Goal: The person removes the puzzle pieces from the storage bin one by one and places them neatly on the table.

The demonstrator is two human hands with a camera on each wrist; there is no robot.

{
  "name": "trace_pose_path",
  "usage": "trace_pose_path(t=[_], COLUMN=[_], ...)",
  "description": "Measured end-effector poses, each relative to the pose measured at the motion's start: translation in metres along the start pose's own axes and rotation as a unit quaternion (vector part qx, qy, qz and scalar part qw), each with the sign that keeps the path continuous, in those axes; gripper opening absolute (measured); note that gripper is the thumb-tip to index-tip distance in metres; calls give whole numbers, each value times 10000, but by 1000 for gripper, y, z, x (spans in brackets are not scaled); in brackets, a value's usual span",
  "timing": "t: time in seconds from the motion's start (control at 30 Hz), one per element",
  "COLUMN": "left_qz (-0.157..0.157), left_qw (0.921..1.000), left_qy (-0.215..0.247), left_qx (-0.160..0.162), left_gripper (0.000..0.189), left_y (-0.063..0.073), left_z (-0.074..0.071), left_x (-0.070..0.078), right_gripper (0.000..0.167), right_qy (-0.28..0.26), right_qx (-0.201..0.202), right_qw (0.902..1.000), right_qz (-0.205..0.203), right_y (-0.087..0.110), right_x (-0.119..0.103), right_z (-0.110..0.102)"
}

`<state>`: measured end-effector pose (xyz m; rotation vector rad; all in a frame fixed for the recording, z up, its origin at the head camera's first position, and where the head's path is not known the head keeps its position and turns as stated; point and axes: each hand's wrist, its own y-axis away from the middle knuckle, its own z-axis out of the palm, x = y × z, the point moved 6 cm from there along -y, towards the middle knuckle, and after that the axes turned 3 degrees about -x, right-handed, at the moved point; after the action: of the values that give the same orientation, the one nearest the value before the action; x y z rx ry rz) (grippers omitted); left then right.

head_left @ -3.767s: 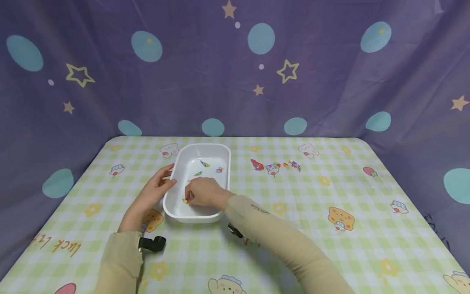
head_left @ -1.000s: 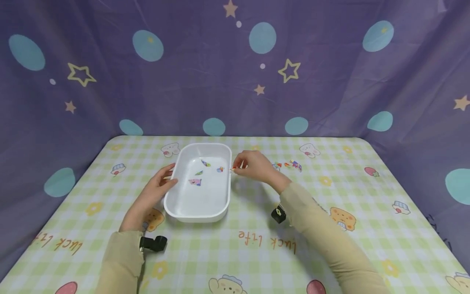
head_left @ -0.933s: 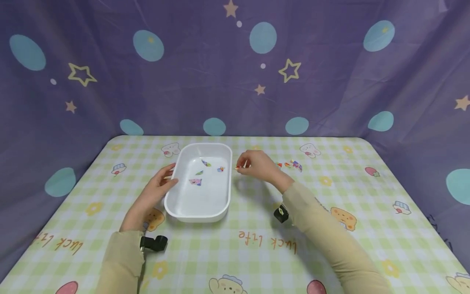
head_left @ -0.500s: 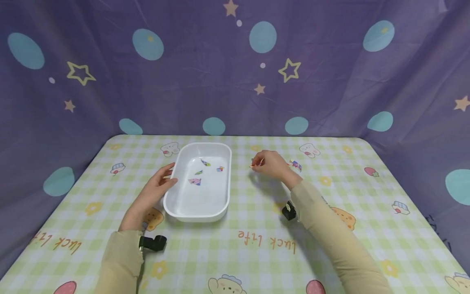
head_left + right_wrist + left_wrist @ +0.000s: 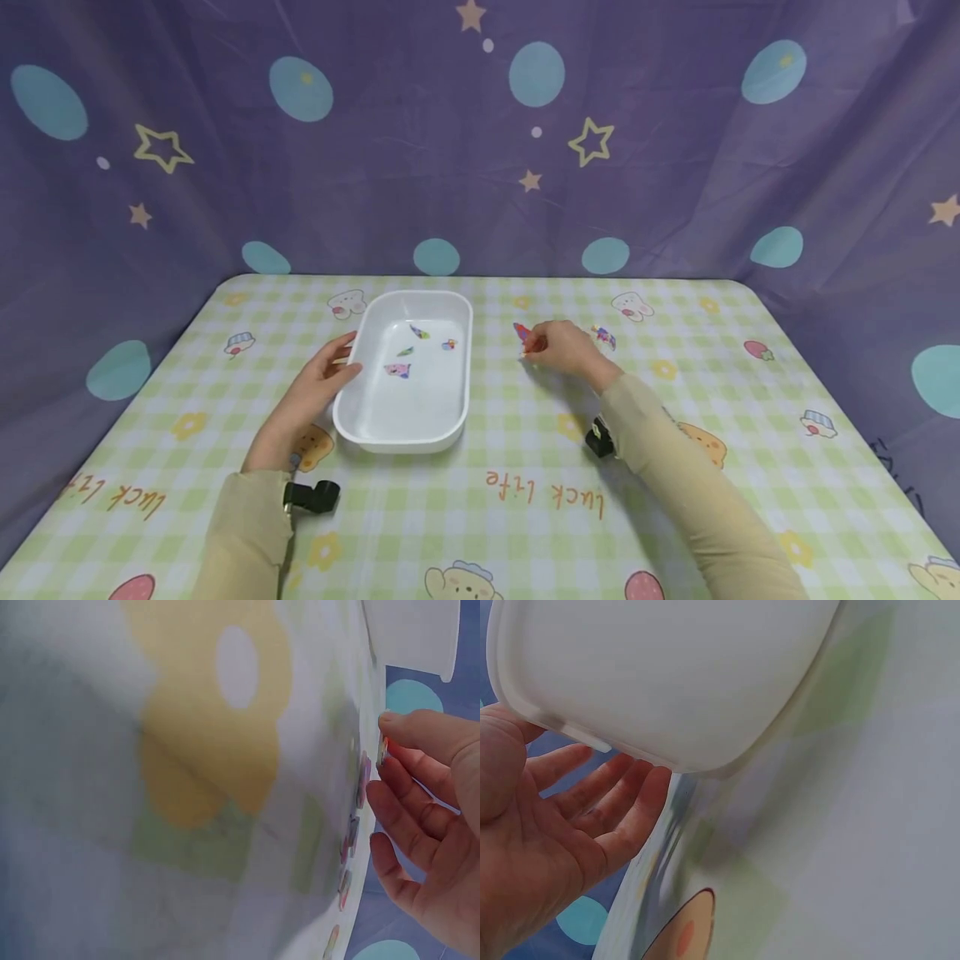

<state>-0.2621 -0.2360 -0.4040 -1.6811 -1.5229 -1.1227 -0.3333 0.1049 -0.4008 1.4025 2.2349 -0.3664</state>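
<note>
My left hand (image 5: pixel 321 382) holds the near-left side of a white rectangular tray (image 5: pixel 402 421); the thumb lies over the rim and the other fingertips meet the outer wall. Inside the tray are several small colourful flat pieces, among them a pink-and-blue one (image 5: pixel 398 371) and a blue-and-red one (image 5: pixel 448 344). To its right, my right hand (image 5: pixel 564 347) pinches a small orange-red piece (image 5: pixel 383 750) between thumb and index finger, low over the cloth. Just beyond those fingertips lies a red-and-purple piece (image 5: pixel 521 333), partly covered by the hand.
A blue multicoloured piece (image 5: pixel 604 337) lies behind the right hand, and the right wrist view shows several pieces in a row. The table wears a green checked cloth (image 5: pixel 420 517) with printed figures. A purple curtain (image 5: pixel 420 183) stands behind it.
The right hand left the tray with the small piece, went rightward past the rim, then came slightly nearer, uncovering part of the red-and-purple piece. The left hand stayed on the tray.
</note>
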Motion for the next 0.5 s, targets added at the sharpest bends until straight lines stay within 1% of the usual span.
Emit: trace_pose_path(t=[0.2, 0.5], left_qz=[63, 35], left_qw=[10000, 10000], left_qy=[11, 87], left_qx=[-1, 2], left_gripper=[58, 58], left_y=[0, 0], left_z=[-1, 0], left_x=[0, -1], right_gripper=[9, 8], right_qy=[34, 71], right_qx=[-107, -132], right_qw=[9999, 9999], right_qz=[111, 61], right_y=[-4, -5], right_x=[2, 1], right_z=[8, 11])
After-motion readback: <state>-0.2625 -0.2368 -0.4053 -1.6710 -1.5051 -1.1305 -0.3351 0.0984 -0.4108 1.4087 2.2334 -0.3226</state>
